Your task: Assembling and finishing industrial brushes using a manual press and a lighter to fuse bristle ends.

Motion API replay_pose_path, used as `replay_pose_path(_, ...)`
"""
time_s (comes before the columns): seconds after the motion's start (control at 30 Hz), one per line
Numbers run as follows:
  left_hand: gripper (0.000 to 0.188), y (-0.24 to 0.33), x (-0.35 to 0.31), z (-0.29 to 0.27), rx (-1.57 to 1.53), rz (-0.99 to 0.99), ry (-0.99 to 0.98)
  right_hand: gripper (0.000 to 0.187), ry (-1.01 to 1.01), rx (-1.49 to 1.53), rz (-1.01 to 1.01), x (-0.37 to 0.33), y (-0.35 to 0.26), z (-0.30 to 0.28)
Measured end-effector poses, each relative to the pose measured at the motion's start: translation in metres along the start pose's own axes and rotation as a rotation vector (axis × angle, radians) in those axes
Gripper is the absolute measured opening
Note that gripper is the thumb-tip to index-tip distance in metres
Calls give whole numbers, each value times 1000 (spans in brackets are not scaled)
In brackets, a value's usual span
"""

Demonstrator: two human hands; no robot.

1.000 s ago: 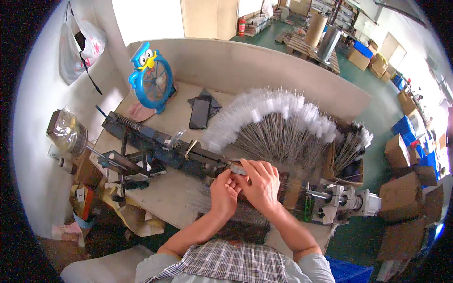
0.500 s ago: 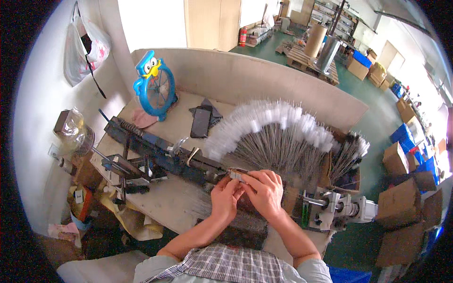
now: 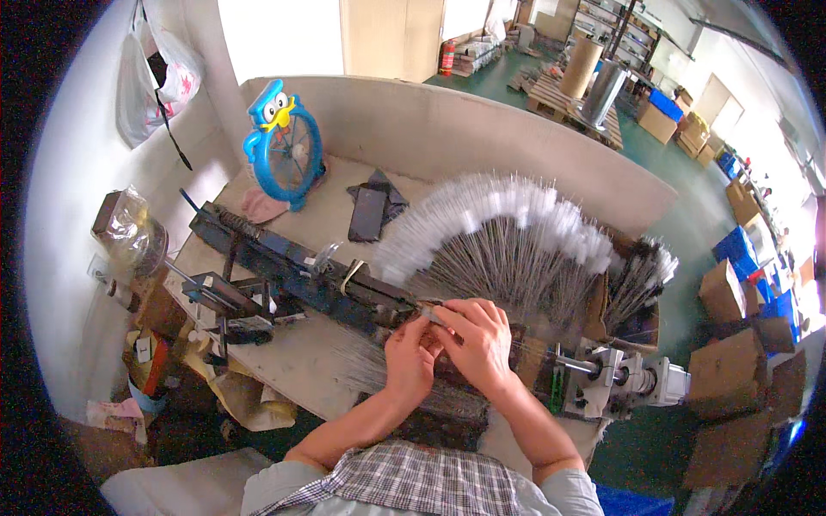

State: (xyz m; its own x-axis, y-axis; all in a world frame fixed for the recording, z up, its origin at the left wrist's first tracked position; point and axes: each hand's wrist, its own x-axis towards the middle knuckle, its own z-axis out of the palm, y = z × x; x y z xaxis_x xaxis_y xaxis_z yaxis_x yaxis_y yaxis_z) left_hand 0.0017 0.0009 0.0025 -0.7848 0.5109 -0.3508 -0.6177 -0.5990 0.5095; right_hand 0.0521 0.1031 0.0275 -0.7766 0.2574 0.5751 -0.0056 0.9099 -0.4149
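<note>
My left hand [image 3: 409,359] and my right hand [image 3: 482,342] meet at the near end of a long dark bar-shaped machine [image 3: 297,265]. Fingertips of both are pinched together on a small pale grey piece [image 3: 431,316], mostly covered by the fingers, so its kind cannot be made out. Beyond my hands a wide fan of wire brushes [image 3: 508,225] with thin stems and white bristle heads lies on the table. Loose thin wires [image 3: 357,361] lie left of my left wrist, and a dark mat or tray [image 3: 443,419] is below my hands.
A motor with a metal shaft [image 3: 621,371] stands at the table's right edge. Behind it a cardboard box [image 3: 595,314] stands beside darker brushes [image 3: 641,279]. Farther back are a black phone [image 3: 368,215] and a blue cartoon-bird fan [image 3: 286,159]. A low partition [image 3: 379,112] borders the table's far side.
The view has shifted slightly. Both hands stay at the end of the bar; my right fingers have shifted a little and now cover more of the pale piece.
</note>
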Motion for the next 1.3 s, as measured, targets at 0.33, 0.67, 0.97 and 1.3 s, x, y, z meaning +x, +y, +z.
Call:
replay_pose_path(0.33, 8, -5, 4, -5, 50, 41, -4, 29, -11, -6, -14, 1, 0, 1)
replay_pose_path(0.67, 12, -6, 5, -6, 74, 24, 28, 27, 71, -76, -58, 1, -4, -7)
replay_pose_path(0.97, 11, -4, 5, -2, 95, 34, 6, 25, 61, -90, -63, -2, 1, -11)
replay_pose_path(1.3, 44, 5, 3, -5, 21, -67, -30, 20, -14, -165, 38, -3, -4, -23)
